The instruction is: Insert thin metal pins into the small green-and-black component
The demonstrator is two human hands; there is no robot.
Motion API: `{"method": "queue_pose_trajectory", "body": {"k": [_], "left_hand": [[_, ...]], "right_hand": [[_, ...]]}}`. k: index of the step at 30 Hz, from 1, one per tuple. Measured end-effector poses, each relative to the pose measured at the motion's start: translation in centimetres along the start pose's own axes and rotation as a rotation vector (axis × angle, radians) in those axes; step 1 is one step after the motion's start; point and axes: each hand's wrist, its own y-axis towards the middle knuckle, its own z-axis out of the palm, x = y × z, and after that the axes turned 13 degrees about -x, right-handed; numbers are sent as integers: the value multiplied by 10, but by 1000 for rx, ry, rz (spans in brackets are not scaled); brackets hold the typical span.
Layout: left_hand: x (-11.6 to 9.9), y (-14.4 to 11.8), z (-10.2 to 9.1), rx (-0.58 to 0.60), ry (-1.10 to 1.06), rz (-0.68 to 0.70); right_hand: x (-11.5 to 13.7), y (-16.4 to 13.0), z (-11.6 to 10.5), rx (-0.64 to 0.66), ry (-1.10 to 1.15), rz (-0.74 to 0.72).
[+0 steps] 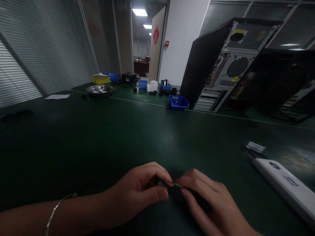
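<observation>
Low over the green tabletop, my left hand [140,190] pinches a small dark piece [160,183] with a greenish part between thumb and fingers. Most of that piece is hidden by the fingers. My right hand [209,200] is closed round a thin tool whose slim metal shaft [177,185] points left. Its tip reaches the left fingertips and the dark piece. The tool's grip lies hidden in the right hand, so its exact kind cannot be made out. A silvery bracelet [55,208] circles my left wrist.
At right lies a long white box [285,180] marked with a number. Farther back stand a computer case [209,62], a blue bin [178,102], a metal bowl [100,90], a yellow tray [100,80] and a white sheet [57,97]. The green table [128,131] spreads between.
</observation>
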Motion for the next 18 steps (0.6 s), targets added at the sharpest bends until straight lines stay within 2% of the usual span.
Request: {"method": "queue_pose_trajectory", "body": {"k": [9,15,18], "left_hand": [[1,-3,-1,-67,164,115],[-1,-5,0,-127,218,188],[0,-4,0,-122,208,212]], "right_hand": [[-5,0,0,-8,1,-92],[-7,-5,0,-1,-21,-105],[-6,-6,1,1,-44,-96]]}}
